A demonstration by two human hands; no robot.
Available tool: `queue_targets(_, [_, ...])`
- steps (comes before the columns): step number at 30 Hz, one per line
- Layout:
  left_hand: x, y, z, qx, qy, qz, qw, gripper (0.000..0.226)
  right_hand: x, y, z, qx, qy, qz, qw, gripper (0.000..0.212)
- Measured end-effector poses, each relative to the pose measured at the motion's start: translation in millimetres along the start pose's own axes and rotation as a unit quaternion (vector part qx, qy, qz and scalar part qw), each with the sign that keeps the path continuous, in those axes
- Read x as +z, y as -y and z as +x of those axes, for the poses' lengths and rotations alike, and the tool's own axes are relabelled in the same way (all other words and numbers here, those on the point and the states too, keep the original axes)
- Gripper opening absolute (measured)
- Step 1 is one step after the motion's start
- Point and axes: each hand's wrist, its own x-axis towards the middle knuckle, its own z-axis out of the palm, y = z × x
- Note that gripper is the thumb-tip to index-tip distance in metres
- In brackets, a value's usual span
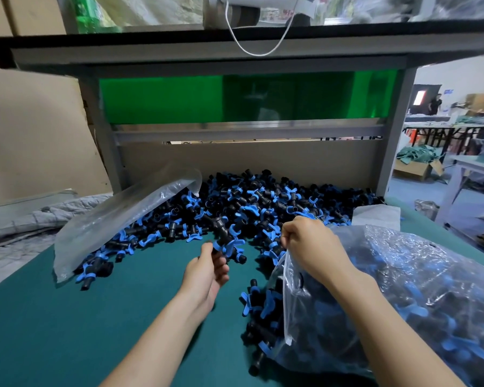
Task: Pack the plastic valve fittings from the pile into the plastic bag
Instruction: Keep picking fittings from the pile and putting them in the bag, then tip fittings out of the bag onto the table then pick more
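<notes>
Nearest: green mat, with loose fittings spilled against the left side of the bag. The bag lies on its side, thin clear film, already well filled with black-and-blue fittings, mouth facing left.

Right hand at the bag's mouth, curled fingers pinching a bunch of film and holding the edge up. Left hand, just left of the mouth, fingers closed round the black body of a fitting.

Fittings look light, rigid and not fragile. The blue wings likely snag, so best taken by the black barrel. Film is soft and slippery, and the wings could tear it.

Beyond the bag: pile, large, heaped against the bench back. Far left of the bag, a second bag draped over the pile's edge, apparently empty.
</notes>
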Motion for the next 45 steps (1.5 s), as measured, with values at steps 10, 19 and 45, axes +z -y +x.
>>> queue_targets(10, [3.8,5.6,-11.4,-0.026,0.031,-0.012,0.999,0.027,-0.9,2.2,5.5,-0.009,-0.023,0.029,0.999,0.03])
queue_targets(19, [-6.9,15.2,-17.1,0.113,0.04,0.131,0.984,0.027,-0.3,0.6,6.1,-0.016,-0.046,0.052,0.997,0.031])
queue_targets(45, [19.0,19.5,-47.8,0.033,0.167,0.08,0.982,0.016,-1.5,3.0,4.0,-0.026,-0.077,0.048,0.996,0.027])
